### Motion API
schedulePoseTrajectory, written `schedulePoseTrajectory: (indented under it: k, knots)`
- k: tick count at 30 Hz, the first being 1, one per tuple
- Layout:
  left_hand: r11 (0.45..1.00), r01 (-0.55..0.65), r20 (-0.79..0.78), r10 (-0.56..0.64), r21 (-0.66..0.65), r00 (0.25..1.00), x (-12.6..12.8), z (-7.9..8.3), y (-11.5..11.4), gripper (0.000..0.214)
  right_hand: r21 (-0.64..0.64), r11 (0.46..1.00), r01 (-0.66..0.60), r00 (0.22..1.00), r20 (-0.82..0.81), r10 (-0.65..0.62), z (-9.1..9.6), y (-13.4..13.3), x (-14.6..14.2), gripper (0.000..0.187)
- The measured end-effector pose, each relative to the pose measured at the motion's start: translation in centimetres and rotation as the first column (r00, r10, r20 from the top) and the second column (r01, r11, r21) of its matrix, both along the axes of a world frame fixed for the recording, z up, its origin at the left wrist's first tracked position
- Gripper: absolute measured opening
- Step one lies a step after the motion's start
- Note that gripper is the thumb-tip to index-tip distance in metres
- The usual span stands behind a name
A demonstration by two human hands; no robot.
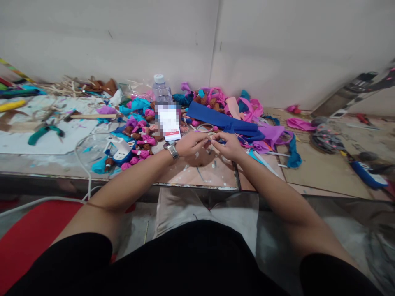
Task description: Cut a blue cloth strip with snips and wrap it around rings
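My left hand [191, 143], with a metal watch on its wrist, and my right hand [227, 145] meet over the worktable [212, 172]. Both are pinched together on a small blue piece [212, 141] between their fingertips; what it is stays too small to name. A thin wire ring [206, 127] lies just behind the hands. A folded blue cloth [225, 120] lies beyond the right hand.
Pink and brown fabric bows [140, 142] pile up left of my hands, beside a white power strip [121, 150] with its cable. A phone [169, 121] leans against a plastic bottle [161, 89]. Purple and pink scraps [268, 137] lie at right; a wall stands behind.
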State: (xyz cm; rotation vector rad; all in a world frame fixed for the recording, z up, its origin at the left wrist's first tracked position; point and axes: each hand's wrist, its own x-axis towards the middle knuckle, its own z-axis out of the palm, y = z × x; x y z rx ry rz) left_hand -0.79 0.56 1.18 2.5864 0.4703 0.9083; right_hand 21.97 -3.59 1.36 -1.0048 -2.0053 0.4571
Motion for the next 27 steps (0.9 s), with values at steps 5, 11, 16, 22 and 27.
schedulePoseTrajectory:
  k: [5,11,16,22,27]
  knots:
    - [0.999,0.039,0.005,-0.039,-0.015,0.999,-0.18,-0.21,0.57,0.039,0.059,0.998,0.002,0.999,0.047,-0.005,0.01,0.04,0.22,0.022]
    - [1.000,0.001,-0.016,-0.002,-0.013,1.000,-0.09,-0.57,0.68,0.039,0.161,0.987,0.013,0.989,0.144,-0.037,-0.31,0.11,0.40,0.020]
    - [0.998,-0.056,-0.021,0.057,0.034,0.998,-0.02,-0.47,0.44,0.044,0.198,0.980,0.011,0.978,0.200,-0.051,-0.49,0.39,0.61,0.028]
    - [0.996,-0.086,0.026,0.085,0.031,0.996,-0.11,-0.13,0.21,0.037,0.215,0.976,0.023,0.982,0.177,-0.062,-0.70,0.41,0.53,0.031]
    - [0.982,-0.185,0.101,0.189,-0.048,0.977,-0.23,-0.02,0.21,0.030,0.215,0.977,0.004,0.985,0.166,-0.040,-0.68,0.45,0.57,0.032]
